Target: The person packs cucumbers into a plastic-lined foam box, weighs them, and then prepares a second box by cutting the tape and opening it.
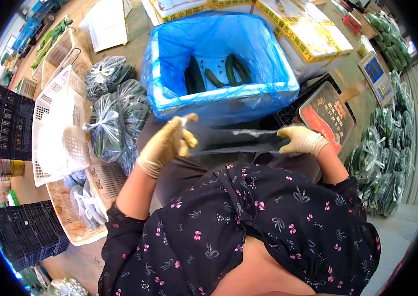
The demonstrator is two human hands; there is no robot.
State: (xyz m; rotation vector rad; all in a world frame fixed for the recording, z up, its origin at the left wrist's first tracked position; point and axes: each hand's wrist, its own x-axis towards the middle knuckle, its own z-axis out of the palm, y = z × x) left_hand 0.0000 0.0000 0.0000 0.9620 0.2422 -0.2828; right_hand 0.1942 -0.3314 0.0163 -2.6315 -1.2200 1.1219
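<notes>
Stretched across my lap is a clear plastic bag (238, 141), flat and seemingly without contents. My gloved left hand (168, 143) has its fingers curled at the bag's left end, slightly blurred. At the other end my gloved right hand (301, 140) pinches the plastic between thumb and fingers. Just beyond both hands stands a foam box (223, 102) lined with thin blue plastic film (179, 37). Inside it lie a few dark green cucumbers (195, 75), some straight and some curved, with small dark bits on the lining.
Tied bags of cucumbers (107, 123) are piled on the left beside a white basket (60, 128). More filled bags (391, 143) line the right side, near a scale display (378, 79). Printed cartons (307, 32) stand behind the box. Black crates (4, 118) are stacked far left.
</notes>
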